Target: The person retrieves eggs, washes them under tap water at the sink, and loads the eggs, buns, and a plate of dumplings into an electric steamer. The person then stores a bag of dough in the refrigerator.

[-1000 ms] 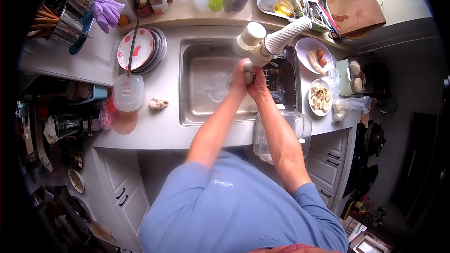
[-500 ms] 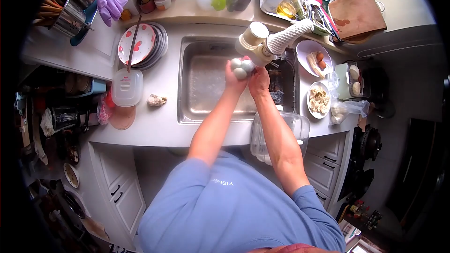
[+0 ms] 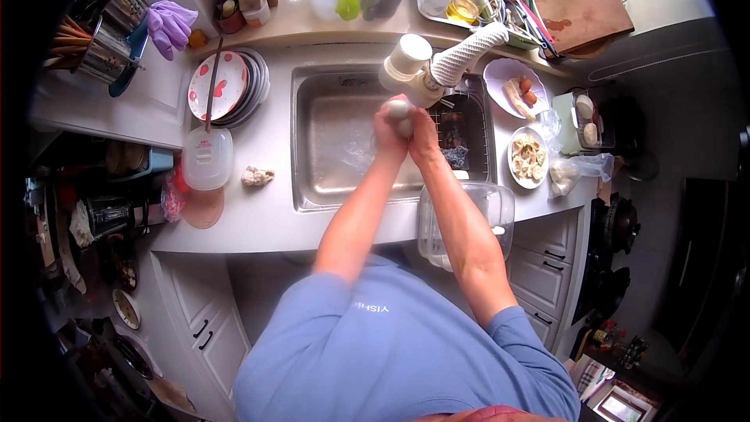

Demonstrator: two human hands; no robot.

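Pale eggs [image 3: 401, 117] are cupped between my two hands, over the sink [image 3: 332, 137] and just below the white faucet head [image 3: 408, 59]. My left hand [image 3: 388, 131] wraps them from the left side. From the right, my right hand [image 3: 423, 133] presses against them, its fingers closed round them. Two eggs show between the hands; any others are hidden by the fingers. Water is splashing on the sink floor beneath.
Stacked plates [image 3: 223, 90] with a chopstick and a lidded plastic box [image 3: 208, 158] stand left of the sink. On the right are a plate with brown eggs [image 3: 500, 78], a dish of food [image 3: 528, 158] and a clear container [image 3: 467, 223].
My hands have closed more tightly round the eggs, so fewer of them show. Splashing water now shows in the sink. The whole view has shifted slightly.
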